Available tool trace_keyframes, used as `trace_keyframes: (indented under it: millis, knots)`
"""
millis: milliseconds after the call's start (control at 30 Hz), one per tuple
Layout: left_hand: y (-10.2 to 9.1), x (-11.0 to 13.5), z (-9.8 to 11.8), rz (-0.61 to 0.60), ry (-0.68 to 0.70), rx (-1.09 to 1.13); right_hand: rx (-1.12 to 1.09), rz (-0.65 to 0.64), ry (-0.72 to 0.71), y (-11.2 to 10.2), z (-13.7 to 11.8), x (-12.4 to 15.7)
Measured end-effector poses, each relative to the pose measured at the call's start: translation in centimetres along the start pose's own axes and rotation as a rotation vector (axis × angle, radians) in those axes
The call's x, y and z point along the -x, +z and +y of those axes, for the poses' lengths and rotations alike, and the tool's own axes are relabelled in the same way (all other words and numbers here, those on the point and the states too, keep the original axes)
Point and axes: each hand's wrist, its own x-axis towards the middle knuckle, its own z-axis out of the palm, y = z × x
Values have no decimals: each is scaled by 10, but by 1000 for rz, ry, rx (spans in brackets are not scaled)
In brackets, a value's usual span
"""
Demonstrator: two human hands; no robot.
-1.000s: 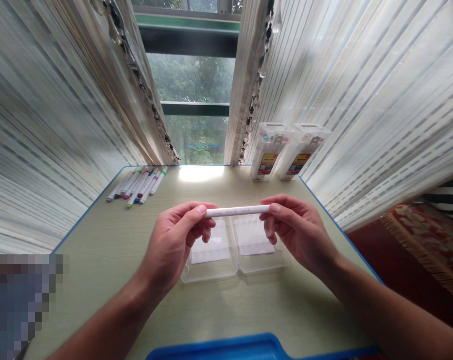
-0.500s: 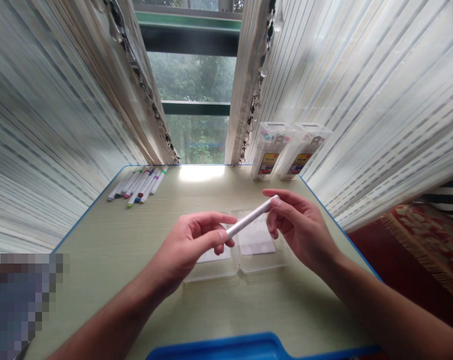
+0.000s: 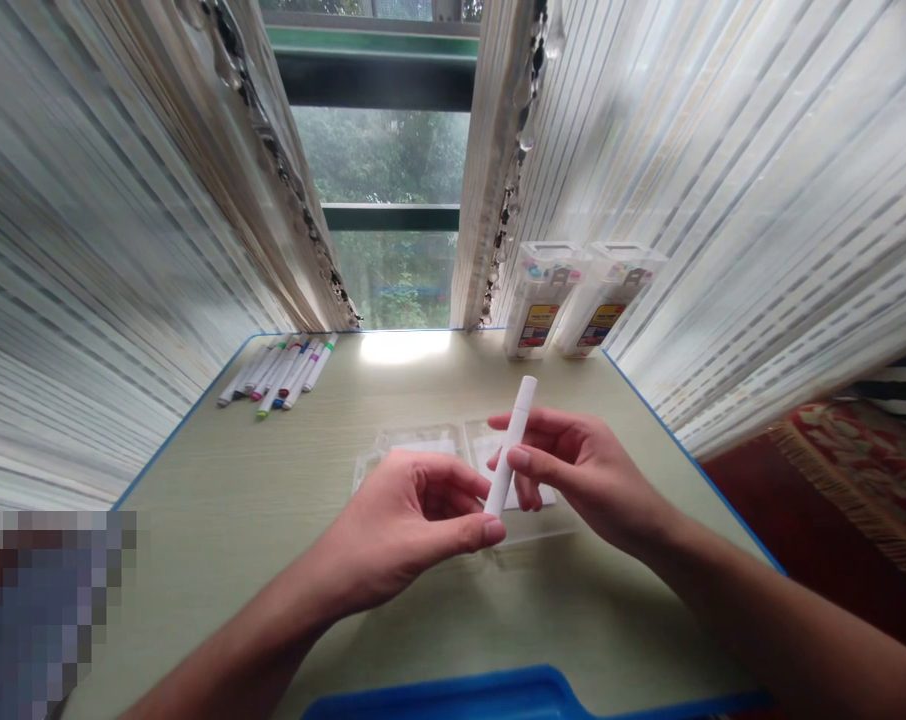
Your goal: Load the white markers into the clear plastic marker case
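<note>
Between my two hands a white marker (image 3: 511, 445) stands tilted, its upper end leaning to the right. My left hand (image 3: 423, 510) pinches the lower end between thumb and fingers. Higher up, around the middle of the barrel, the thumb and fingers of my right hand (image 3: 573, 455) are closed on the same marker. Beneath the hands an open clear plastic case (image 3: 543, 535) lies on the table, with white paper (image 3: 547, 497) showing inside it. The hands cover much of the case.
Several white markers (image 3: 280, 375) with coloured ends lie at the table's back left. Two clear upright cases (image 3: 532, 300) with labels stand at the back right. A blue tray-like edge (image 3: 438, 695) runs along the front. Striped curtains (image 3: 685, 150) hang on both sides of the window.
The marker has turned from a shallow slant to steeper. My right hand has slid from its upper end down to the middle, and the left hand has moved slightly right and down.
</note>
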Motion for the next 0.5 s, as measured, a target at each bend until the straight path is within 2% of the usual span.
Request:
trace_keyframes:
  millis: [100,167,367,433,500]
  knots:
    - [1,0,2,77,51,-152,73,-77,-6,3,-1,4]
    - [1,0,4,142,124,-222,183,-90,-65,5,-2,7]
    - [-3,2,7,276,303,-106,777,-139,-462,8,-5,14]
    - [-2,3,8,293,352,-132,856,-178,-552,8,-5,14]
    - [-1,3,8,316,388,-151,870,-194,-584,8,-4,14]
